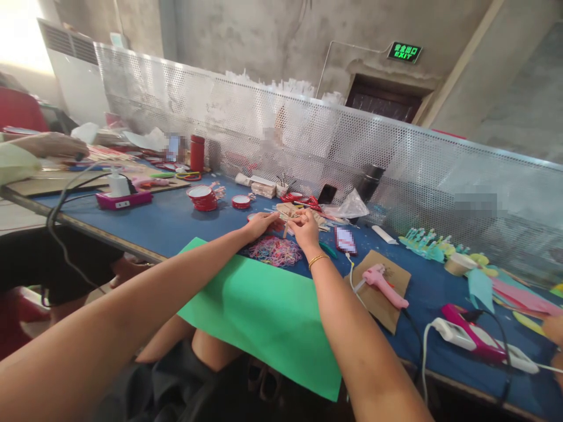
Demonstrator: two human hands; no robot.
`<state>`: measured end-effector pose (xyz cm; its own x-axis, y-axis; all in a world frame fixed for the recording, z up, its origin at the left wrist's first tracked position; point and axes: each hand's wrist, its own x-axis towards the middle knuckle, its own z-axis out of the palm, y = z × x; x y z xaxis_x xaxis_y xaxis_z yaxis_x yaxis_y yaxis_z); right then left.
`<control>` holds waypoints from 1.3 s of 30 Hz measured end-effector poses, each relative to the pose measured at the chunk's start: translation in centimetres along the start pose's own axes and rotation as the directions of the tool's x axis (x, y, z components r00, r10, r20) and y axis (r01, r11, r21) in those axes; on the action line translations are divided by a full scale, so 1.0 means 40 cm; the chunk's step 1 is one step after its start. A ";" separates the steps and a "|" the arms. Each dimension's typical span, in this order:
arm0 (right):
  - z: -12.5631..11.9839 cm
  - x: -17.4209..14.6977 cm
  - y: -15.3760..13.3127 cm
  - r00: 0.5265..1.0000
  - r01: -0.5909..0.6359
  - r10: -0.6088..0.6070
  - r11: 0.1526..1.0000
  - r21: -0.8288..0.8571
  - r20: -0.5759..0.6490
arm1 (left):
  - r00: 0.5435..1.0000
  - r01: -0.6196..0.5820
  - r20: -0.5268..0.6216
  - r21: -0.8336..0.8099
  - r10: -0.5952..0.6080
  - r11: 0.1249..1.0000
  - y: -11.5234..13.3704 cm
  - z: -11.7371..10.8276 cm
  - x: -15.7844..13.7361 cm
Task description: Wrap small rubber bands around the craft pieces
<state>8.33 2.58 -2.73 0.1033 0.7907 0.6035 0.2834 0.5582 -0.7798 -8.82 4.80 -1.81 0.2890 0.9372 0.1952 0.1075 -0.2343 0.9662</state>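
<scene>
Both hands meet over the far side of a heap of thin, multicoloured loops or strings (278,252), a little above the blue table. My right hand (305,227), with a gold bracelet at the wrist, pinches a small tan strip (285,230) that looks like a flat wooden stick. My left hand (264,225) is closed close beside it, its fingertips partly hidden, so what they grip is unclear. Behind the hands lies a pile of pale wooden sticks (323,223). A green sheet (259,310) hangs over the table's near edge beneath my forearms.
Stacked red-rimmed round pieces (204,202) stand to the left. On the right, a pink glue gun (385,286) rests on brown card (402,269), near a magenta power strip (475,334) with cables. A perforated metal divider (246,111) borders the back. Another person's hand (57,145) is at far left.
</scene>
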 end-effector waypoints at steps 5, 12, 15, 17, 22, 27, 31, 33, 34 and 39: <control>0.002 -0.004 -0.003 0.999 -0.013 0.014 1.000 -0.027 0.052 | 1.000 -0.019 0.014 0.027 0.018 0.999 -0.003 0.001 -0.004; 0.003 -0.002 -0.009 1.000 -0.012 0.012 0.999 0.042 -0.006 | 0.992 -0.124 -0.008 0.193 0.128 0.973 -0.019 -0.007 0.003; -0.001 0.000 -0.014 0.999 -0.027 0.028 0.999 0.018 -0.043 | 0.987 -0.147 -0.013 0.363 0.163 0.920 -0.019 -0.015 0.001; -0.004 0.001 -0.019 0.997 -0.032 0.032 0.999 0.004 -0.071 | 0.979 -0.187 0.011 0.461 0.205 0.867 -0.012 -0.019 -0.005; -0.003 0.000 -0.025 0.998 -0.014 0.014 1.000 0.001 -0.062 | 0.955 -0.262 -0.001 0.457 0.295 0.850 -0.002 -0.020 -0.008; 0.002 -0.002 -0.021 1.000 0.002 -0.003 1.000 -0.015 -0.029 | 0.938 -0.345 0.093 0.267 0.333 0.900 -0.010 -0.004 -0.001; 0.002 -0.005 -0.023 1.000 0.011 -0.011 1.000 -0.002 -0.009 | 0.929 -0.353 0.178 0.156 0.325 0.922 -0.009 0.010 -0.005; 0.002 -0.007 -0.024 1.000 0.012 -0.012 1.000 0.005 0.009 | 0.927 -0.357 0.189 0.175 0.325 0.918 -0.006 0.011 -0.007; 0.002 -0.007 -0.024 1.000 0.012 -0.012 1.000 0.009 0.017 | 0.925 -0.364 0.195 0.199 0.327 0.910 -0.004 0.010 -0.008; 0.004 -0.010 -0.018 0.997 -0.016 0.013 0.999 0.043 0.072 | 0.930 -0.366 0.189 0.360 0.317 0.858 0.001 -0.002 -0.015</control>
<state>7.93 1.92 -2.43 0.0384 0.8137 0.5800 0.2404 0.5559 -0.7958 -9.05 4.23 -1.88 0.4825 0.7481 0.4555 0.3289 -0.6367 0.6974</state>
